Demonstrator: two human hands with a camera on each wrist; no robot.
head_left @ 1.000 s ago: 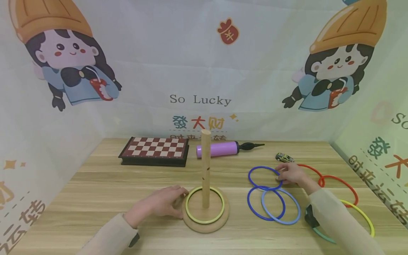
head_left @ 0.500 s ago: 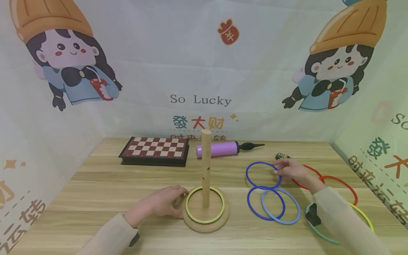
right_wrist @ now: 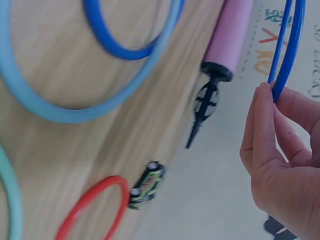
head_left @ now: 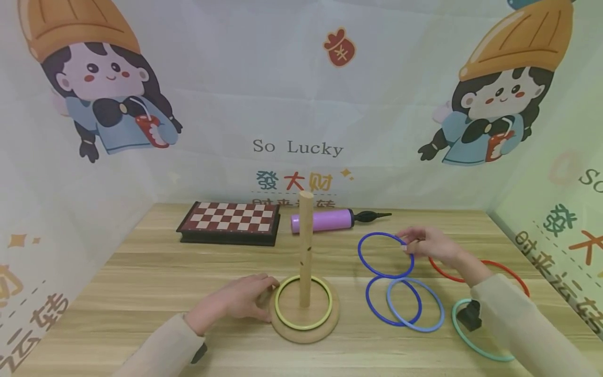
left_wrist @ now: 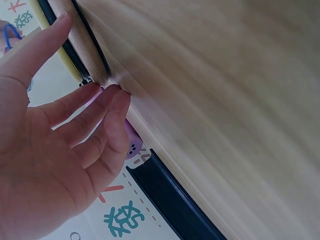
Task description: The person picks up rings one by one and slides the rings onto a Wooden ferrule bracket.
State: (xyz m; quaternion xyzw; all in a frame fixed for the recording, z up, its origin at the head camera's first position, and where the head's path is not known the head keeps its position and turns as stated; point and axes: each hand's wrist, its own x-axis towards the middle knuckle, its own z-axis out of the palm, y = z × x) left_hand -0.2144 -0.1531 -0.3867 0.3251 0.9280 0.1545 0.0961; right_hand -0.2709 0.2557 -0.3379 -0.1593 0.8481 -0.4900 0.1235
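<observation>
My right hand (head_left: 430, 246) pinches a dark blue ring (head_left: 360, 255) at its right edge, between thumb and fingertips. In the right wrist view that blue ring (right_wrist: 290, 60) appears nearly edge-on, raised from the tabletop. Its lower edge meets a second dark blue ring (head_left: 369, 306) in the head view. My left hand (head_left: 235, 299) rests its thumb and fingertips against the left side of a round wooden base (head_left: 305, 338). An upright wooden peg (head_left: 306, 235) rises from this base, with a yellow ring (head_left: 303, 328) lying around its foot.
A light blue ring (head_left: 427, 330), a teal ring (head_left: 480, 351) and a red ring (head_left: 513, 272) lie to the right, partly behind the right arm. Farther back are a checkered game board (head_left: 231, 217), a purple hand pump (head_left: 325, 220) and a toy car (right_wrist: 147, 185).
My right hand has lifted the dark blue ring and moved slightly left and away, tilting it up. The right sleeve now covers the loose yellow ring. My left hand stays at the base.
</observation>
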